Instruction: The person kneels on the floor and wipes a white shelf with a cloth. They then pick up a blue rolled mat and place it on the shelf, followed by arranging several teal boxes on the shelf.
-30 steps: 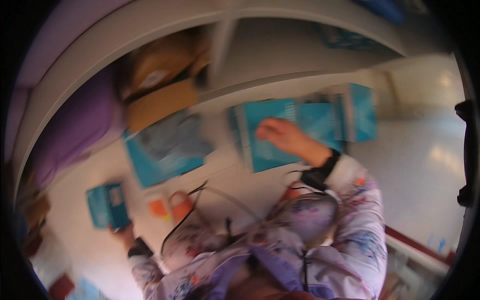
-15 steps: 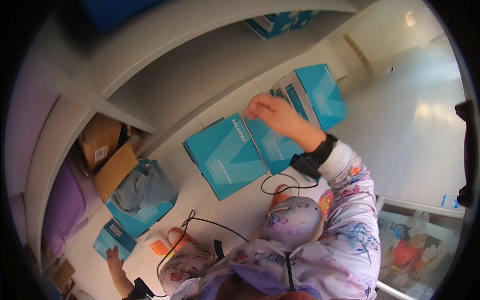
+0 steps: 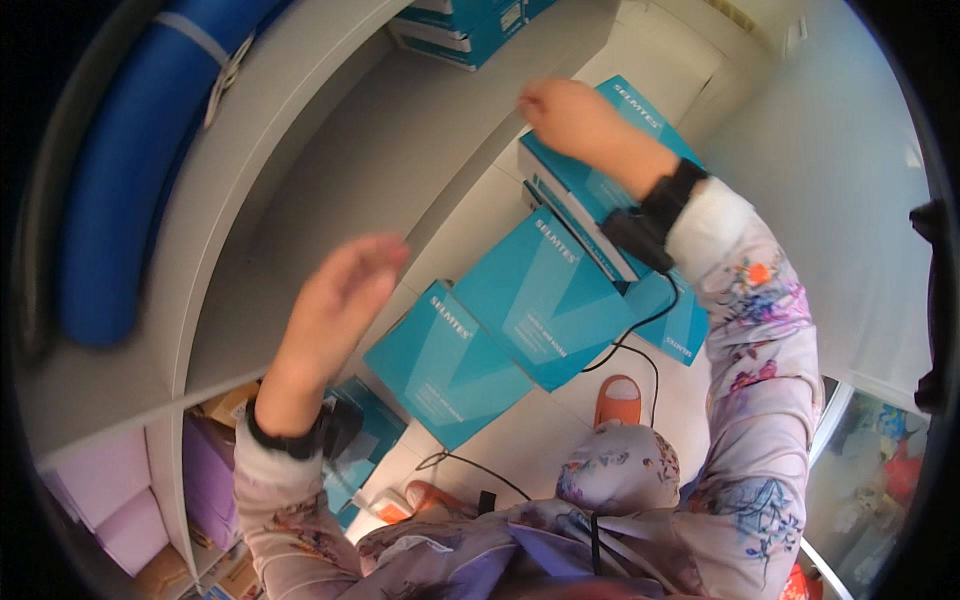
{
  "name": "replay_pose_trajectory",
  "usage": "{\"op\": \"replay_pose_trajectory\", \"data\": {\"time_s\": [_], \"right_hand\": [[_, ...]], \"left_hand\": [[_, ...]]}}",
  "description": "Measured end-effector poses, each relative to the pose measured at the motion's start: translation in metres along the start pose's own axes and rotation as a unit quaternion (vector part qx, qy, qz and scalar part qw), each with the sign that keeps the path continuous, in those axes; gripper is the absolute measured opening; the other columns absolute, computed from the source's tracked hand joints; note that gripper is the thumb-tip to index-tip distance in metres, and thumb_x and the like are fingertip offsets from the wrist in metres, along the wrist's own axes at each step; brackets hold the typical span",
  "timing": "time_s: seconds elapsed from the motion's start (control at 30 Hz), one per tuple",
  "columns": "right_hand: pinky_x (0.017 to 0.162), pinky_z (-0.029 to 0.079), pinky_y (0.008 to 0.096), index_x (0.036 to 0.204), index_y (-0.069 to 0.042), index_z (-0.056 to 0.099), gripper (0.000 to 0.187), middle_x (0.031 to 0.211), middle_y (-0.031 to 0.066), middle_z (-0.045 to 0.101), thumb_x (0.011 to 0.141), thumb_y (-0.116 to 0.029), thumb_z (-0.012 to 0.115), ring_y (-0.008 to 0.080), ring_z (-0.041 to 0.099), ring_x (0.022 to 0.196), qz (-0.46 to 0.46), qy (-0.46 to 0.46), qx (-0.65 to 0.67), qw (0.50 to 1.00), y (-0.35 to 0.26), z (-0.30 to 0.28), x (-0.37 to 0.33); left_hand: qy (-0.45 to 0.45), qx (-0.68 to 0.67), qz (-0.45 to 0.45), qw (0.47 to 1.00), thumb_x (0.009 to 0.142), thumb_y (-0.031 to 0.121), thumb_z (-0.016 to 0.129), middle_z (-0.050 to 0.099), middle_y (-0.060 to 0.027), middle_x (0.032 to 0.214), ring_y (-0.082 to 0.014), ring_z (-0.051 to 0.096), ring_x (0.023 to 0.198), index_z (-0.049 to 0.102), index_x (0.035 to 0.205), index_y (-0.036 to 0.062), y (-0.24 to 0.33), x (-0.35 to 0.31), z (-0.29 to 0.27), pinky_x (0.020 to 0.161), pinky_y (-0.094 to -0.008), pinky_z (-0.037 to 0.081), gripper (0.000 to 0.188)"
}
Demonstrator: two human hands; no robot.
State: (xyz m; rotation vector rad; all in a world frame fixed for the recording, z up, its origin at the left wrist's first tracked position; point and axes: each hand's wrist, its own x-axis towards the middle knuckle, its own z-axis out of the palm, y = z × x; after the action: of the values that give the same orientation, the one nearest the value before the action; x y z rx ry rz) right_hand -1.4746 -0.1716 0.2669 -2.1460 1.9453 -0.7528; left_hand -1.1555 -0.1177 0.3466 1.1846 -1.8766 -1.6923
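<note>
My left hand (image 3: 345, 300), blurred, is raised in front of the grey shelf (image 3: 300, 190). Its fingers reach up and to the right, with nothing seen in them. Farther off, my right hand (image 3: 578, 118) hovers above the far stack of teal boxes (image 3: 590, 180), close to the shelf's edge. Its fingers are bent and blurred, and their undersides are hidden. Two more teal boxes lie between my hands on the floor: a middle box (image 3: 540, 290) and a left box (image 3: 445, 370). Neither hand visibly touches a box. Dark bands with small devices circle both wrists.
Teal boxes (image 3: 470, 40) sit on the shelf's far end. A blue roll (image 3: 140, 180) lies on top at left. Purple bins (image 3: 212, 480) stand low at left. Black cable (image 3: 650, 320) trails near my feet. A glass-fronted case (image 3: 870, 480) stands at right.
My left hand has risen from low at the left to the shelf front. My right hand has moved farther out over the far boxes. The view has shifted, showing more of the blue roll.
</note>
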Motion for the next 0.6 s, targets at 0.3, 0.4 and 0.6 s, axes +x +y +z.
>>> {"op": "replay_pose_trajectory", "data": {"time_s": [0.3,0.4,0.6], "right_hand": [[0.061,0.052,0.0405,0.083,-0.003,0.062,0.013,0.085,0.0141,0.063,0.072,-0.007,0.057,0.0317,0.064,0.076,0.0,-0.052,0.027,0.998,-0.001,0.031,0.024],[0.06,0.052,0.0379,0.082,-0.004,0.06,0.012,0.084,0.0126,0.062,0.071,-0.005,0.057,0.0308,0.064,0.074,0.027,-0.02,0.051,0.998,-0.003,0.029,0.02],[0.06,0.052,0.0362,0.085,-0.002,0.059,0.014,0.084,0.0132,0.062,0.072,-0.005,0.057,0.0295,0.064,0.074,0.036,-0.056,0.077,0.995,-0.001,0.024,0.019]], "left_hand": [[0.282,0.126,0.11,0.945,0.077,0.041,0.071,0.047,-0.0211,0.125,-0.0254,0.051,0.112,0.038,0.129,-0.0071,0.008,0.256,0.012,0.091,-0.0339,0.043,0.078],[0.355,0.29,0.169,0.873,0.071,0.046,0.074,0.041,-0.0306,0.127,-0.035,0.048,0.113,0.033,0.129,-0.0106,0.007,0.316,0.007,0.092,-0.0397,0.043,0.091],[0.372,0.376,0.149,0.836,0.072,0.06,0.065,0.037,-0.0363,0.126,-0.0424,0.043,0.118,0.03,0.127,-0.0149,0.012,0.384,-0.014,0.096,-0.0444,0.04,0.1]]}}
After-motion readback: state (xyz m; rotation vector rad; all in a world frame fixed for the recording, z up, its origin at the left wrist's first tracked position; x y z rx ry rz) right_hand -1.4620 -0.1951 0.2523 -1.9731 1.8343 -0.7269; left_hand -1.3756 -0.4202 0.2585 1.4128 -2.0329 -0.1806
